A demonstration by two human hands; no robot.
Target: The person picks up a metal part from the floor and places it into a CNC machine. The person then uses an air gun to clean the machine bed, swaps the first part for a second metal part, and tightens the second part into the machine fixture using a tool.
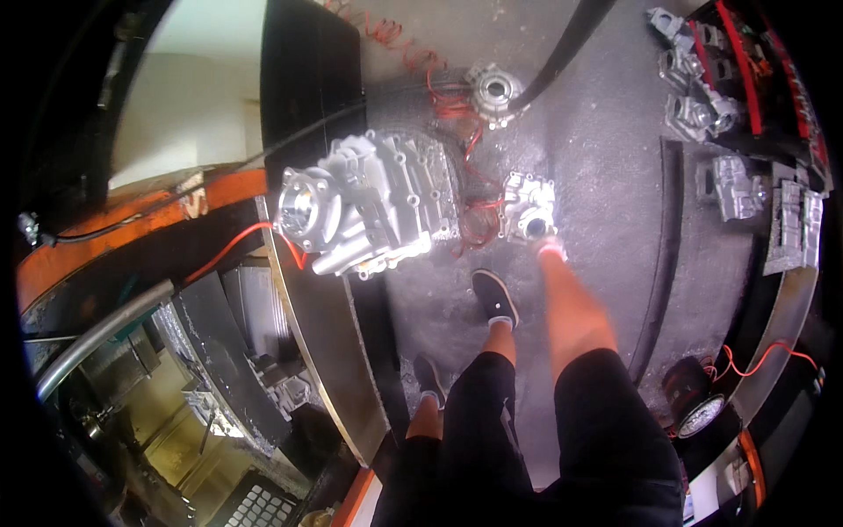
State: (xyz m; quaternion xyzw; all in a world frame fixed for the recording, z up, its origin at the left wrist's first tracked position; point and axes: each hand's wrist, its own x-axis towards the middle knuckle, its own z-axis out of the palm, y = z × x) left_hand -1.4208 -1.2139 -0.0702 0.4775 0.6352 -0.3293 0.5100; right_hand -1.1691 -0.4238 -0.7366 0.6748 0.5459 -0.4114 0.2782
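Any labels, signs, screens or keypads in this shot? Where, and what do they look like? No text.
Keypad: bottom edge, left of the legs; dark panel with a grid of pale square keys.
Round gauge or dial: lower right, on the floor by a red cable; pale face in a dark ring, too blurred for detail.
No packages, signs or lit screens to be made out. The hands are not in view.

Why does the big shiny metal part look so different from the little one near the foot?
The big metal part is much larger and sits at the machine's edge; the little metal part lies on the grey floor among red wire. The big one looks brighter. Both are silvery castings with round openings.
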